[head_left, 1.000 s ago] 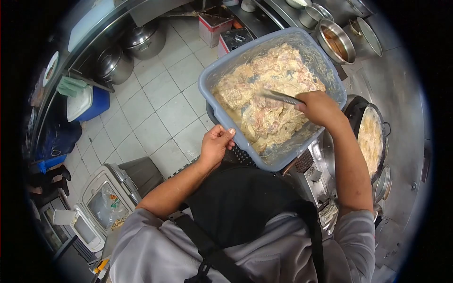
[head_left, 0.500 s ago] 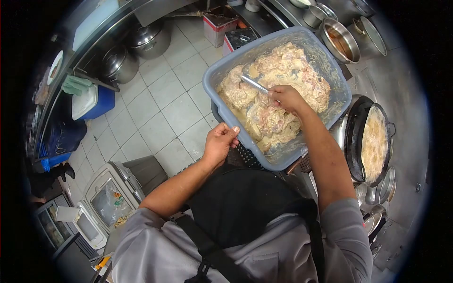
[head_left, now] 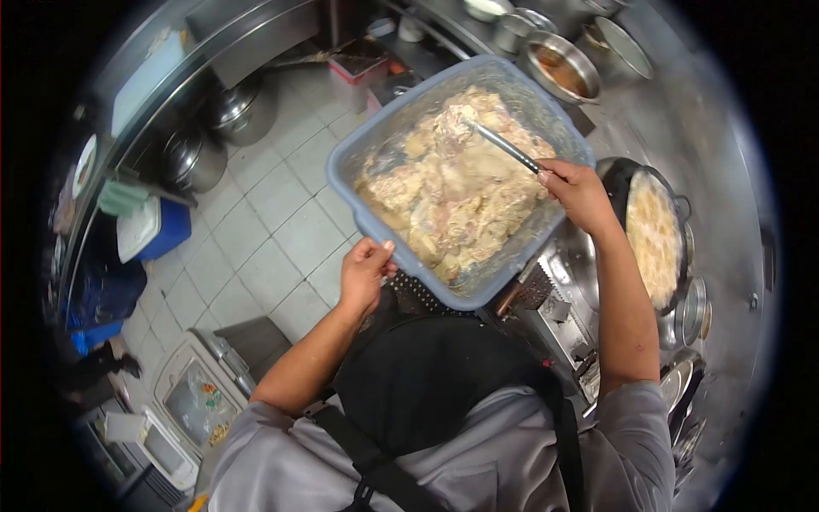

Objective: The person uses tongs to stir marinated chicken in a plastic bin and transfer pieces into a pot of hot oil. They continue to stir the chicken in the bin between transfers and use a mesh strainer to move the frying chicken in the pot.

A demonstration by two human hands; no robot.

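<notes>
A grey-blue plastic tub (head_left: 401,254) is tilted in front of me and holds a heap of raw meat pieces (head_left: 461,205) coated in pale yellow batter. My left hand (head_left: 365,275) grips the tub's rim at its near left corner, thumb on top. In my right hand (head_left: 577,194) is the handle of a long metal utensil (head_left: 505,148), held over the tub's right side. The utensil's far end is against the coated meat near the back, and batter hides its shape.
A wide pan of bubbling oil (head_left: 655,243) stands to the right. Behind the tub is a steel bowl of brown liquid (head_left: 561,72). Lidded pots (head_left: 243,111) sit at the far left, and an open waste bin (head_left: 200,394) is at lower left. Tiled floor (head_left: 277,213) lies between.
My right hand has moved right and back toward the tub's edge, turning the utensil and shifting the coated meat. The tub appears further left in view; my left hand still holds its rim.
</notes>
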